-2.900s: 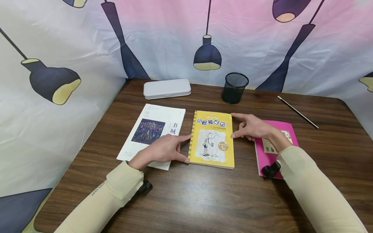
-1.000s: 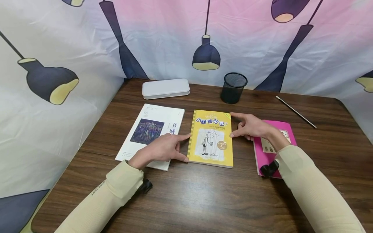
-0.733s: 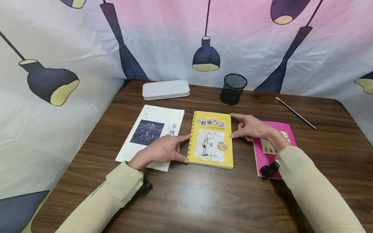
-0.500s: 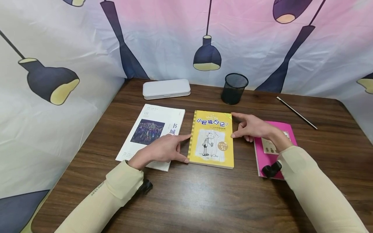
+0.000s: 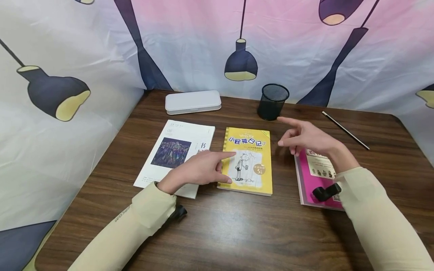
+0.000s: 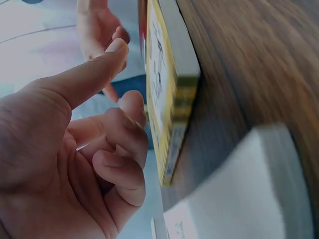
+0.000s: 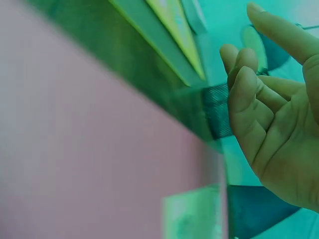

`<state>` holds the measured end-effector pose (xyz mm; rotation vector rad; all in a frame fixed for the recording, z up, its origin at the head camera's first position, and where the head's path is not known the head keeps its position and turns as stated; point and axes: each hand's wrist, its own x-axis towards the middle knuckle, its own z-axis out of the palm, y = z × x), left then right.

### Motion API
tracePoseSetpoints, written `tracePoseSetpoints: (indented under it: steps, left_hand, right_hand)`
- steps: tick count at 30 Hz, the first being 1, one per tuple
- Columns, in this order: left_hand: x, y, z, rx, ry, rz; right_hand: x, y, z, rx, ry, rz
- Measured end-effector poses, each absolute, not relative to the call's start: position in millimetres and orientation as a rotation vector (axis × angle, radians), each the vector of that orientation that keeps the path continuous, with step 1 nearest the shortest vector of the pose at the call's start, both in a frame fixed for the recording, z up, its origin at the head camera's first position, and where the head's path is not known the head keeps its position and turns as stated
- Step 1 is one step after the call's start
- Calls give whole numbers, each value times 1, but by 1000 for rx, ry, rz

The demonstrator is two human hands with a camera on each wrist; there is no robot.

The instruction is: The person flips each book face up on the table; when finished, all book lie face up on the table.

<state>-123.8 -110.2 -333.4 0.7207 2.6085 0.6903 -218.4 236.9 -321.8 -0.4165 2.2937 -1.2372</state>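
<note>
A yellow paperback book (image 5: 252, 162) with a cartoon cover lies flat in the middle of the table. My left hand (image 5: 205, 167) holds nothing; its index finger and thumb overlap the book's left side in the head view. The left wrist view shows that hand (image 6: 94, 139) raised off the yellow book's cover (image 6: 158, 69), other fingers loosely bent. Beneath it at left is a white book (image 5: 171, 150). My right hand (image 5: 310, 139), also holding nothing, hovers right of the yellow book, above a pink book (image 5: 308, 188), index finger pointing out.
Along the back stand a white pencil case (image 5: 193, 101) and a black mesh pen cup (image 5: 272, 101). A thin pencil (image 5: 346, 130) lies at the back right. A printed cloth (image 5: 196, 49) hangs behind the wooden table (image 5: 230, 233).
Both hands have let go of the yellow book's edges. The left has risen and shifted right over the cover; the right has moved away to the right and back. The books stay in place.
</note>
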Motion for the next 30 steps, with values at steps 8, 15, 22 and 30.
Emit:
tracePoseSetpoints:
  steps: [8, 15, 22, 30]
  left_hand:
    - [-126, -85, -332, 800, 2563, 706]
    - [-129, -66, -333, 879, 2559, 731]
    - [-130, -41, -331, 944, 2512, 720]
    - [-127, -14, -338, 1034, 2418, 704]
  right_hand:
    - [-210, 274, -302, -365, 2434, -1254]
    - [-200, 309, -304, -297, 2570, -1175]
    - [-195, 340, -314, -119, 2633, -1149]
    - [-185, 370, -329, -2, 2605, -1167]
